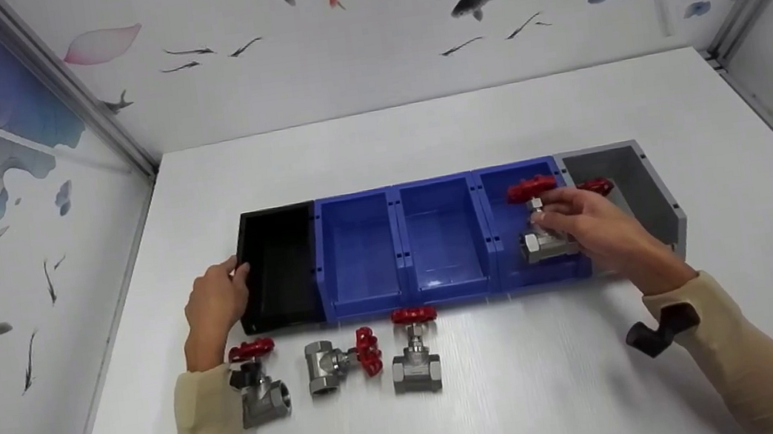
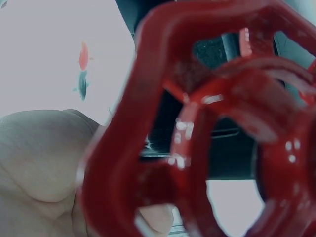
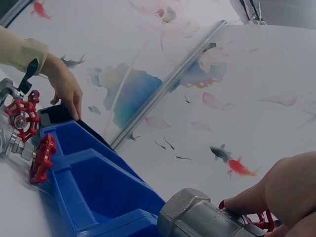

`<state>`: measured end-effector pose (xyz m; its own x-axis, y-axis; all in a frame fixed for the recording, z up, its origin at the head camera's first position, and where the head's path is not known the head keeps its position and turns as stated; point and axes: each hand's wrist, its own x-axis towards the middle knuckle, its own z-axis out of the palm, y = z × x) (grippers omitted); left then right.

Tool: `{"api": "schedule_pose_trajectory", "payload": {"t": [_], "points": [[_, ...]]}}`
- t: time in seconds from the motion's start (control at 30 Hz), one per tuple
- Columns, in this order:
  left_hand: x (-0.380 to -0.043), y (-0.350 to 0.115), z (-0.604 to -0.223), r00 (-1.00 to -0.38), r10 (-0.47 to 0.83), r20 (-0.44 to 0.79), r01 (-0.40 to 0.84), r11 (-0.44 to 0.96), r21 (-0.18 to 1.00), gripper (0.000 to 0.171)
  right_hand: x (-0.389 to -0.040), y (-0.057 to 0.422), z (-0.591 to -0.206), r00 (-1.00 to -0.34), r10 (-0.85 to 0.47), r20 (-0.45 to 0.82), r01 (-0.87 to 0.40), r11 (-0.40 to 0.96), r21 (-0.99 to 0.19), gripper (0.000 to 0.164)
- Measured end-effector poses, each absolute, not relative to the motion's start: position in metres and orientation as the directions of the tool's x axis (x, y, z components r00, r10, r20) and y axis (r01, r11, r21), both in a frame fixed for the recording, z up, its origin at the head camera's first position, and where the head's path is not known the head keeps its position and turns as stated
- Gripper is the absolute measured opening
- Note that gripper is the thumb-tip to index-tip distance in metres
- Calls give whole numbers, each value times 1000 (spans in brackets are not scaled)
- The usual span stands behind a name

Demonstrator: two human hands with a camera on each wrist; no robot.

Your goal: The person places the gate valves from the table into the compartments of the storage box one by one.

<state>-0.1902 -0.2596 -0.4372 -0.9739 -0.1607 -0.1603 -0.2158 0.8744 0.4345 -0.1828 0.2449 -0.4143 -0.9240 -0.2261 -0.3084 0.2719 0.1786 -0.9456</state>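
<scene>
My right hand (image 1: 596, 223) pinches a metal gate valve (image 1: 547, 244) with a red handwheel, holding it over the rightmost blue bin (image 1: 497, 206). In the right wrist view the valve's hex end (image 3: 185, 212) is close to the camera, beside the fingers. At the far left, my left hand (image 1: 214, 299) grips the outer side of the black bin (image 1: 280, 261) at its rim. A red handwheel (image 2: 173, 123) fills much of the left wrist view, in front of the black bin. Behind the right hand, another red handwheel (image 1: 597, 186) shows in the grey bin (image 1: 655, 189).
Two more blue bins (image 1: 361, 250) stand in the joined row. In front of the row lie three valves with red handwheels: a left one (image 1: 265, 405) by the sleeve, a middle one (image 1: 322, 367) on its side, and a right one (image 1: 417, 372). Printed panels surround the white table (image 1: 502, 411).
</scene>
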Motion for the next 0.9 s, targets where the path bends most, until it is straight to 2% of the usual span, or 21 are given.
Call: {"api": "schedule_pose_trajectory", "payload": {"t": [0.27, 0.47, 0.6, 0.9], "points": [[-190, -260, -437, -973, -165, -163, -221, 873, 435, 49, -186, 240, -418, -929, -221, -298, 273, 137, -952, 49], [-190, -260, -437, -974, -164, -159, -218, 872, 438, 49, -187, 238, -420, -929, -220, -297, 267, 155, -951, 51], [-191, -260, -436, -968, -176, -178, -237, 869, 434, 50, -188, 235, -422, -930, -203, -306, 272, 181, -945, 53], [-191, -259, -437, -965, -178, -194, -247, 869, 428, 50, -189, 234, -427, -919, -165, -358, 291, 330, -898, 58]]}}
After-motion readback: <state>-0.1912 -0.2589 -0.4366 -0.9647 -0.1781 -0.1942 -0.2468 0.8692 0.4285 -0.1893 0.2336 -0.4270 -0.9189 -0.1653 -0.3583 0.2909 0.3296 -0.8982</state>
